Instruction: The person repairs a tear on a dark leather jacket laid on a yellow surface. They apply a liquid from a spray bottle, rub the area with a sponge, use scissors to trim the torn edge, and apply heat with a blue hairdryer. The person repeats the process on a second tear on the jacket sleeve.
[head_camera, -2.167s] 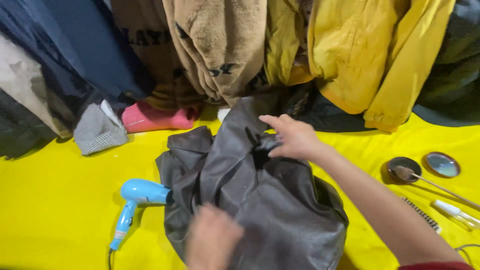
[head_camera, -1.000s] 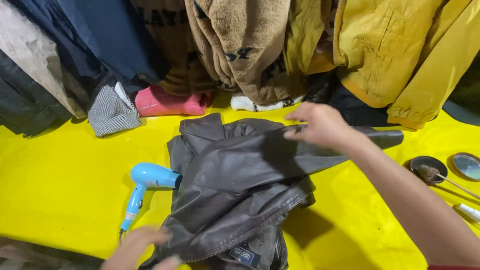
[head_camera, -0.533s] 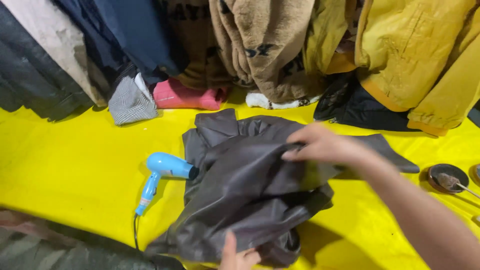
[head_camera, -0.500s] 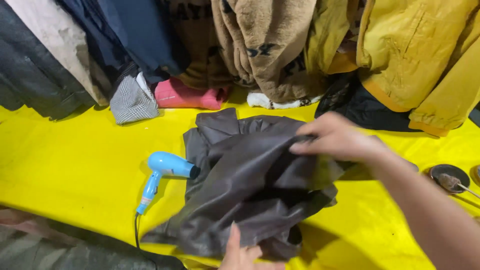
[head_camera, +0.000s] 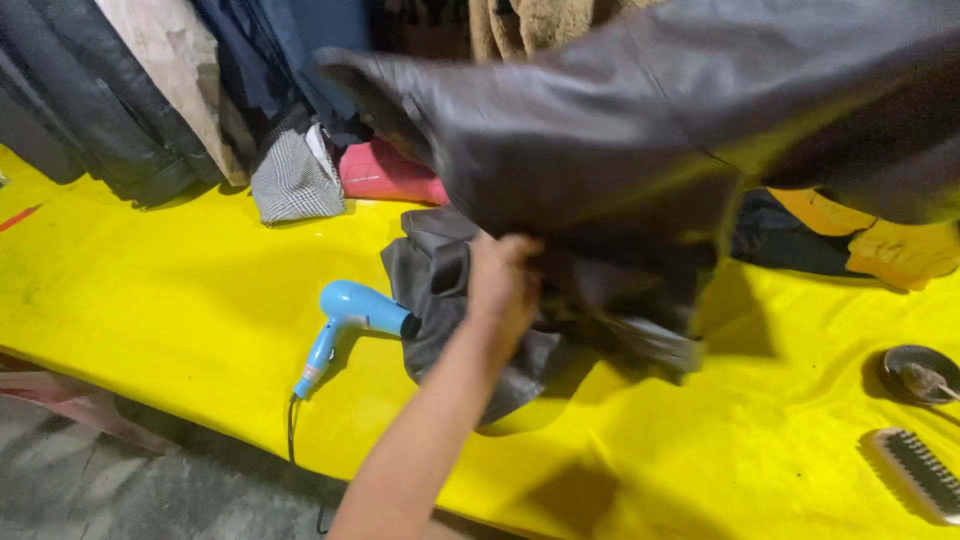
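Near the table's front edge, our left hand (head_camera: 503, 285) grips the dark jacket (head_camera: 640, 150)

Closest to us lies the smooth yellow table cover (head_camera: 180, 310); our left fingers are closed on the jacket's lower folds, while its leathery bulk is flung up and blurred. Our right hand is hidden, so we cannot tell its grip. A swinging sleeve could, we judge, knock the glossy blue hair dryer (head_camera: 350, 320) just left. Farther right sit a bristly brush (head_camera: 920, 472) and a round dish (head_camera: 918, 372); hung coats (head_camera: 120, 90) crowd the far side.
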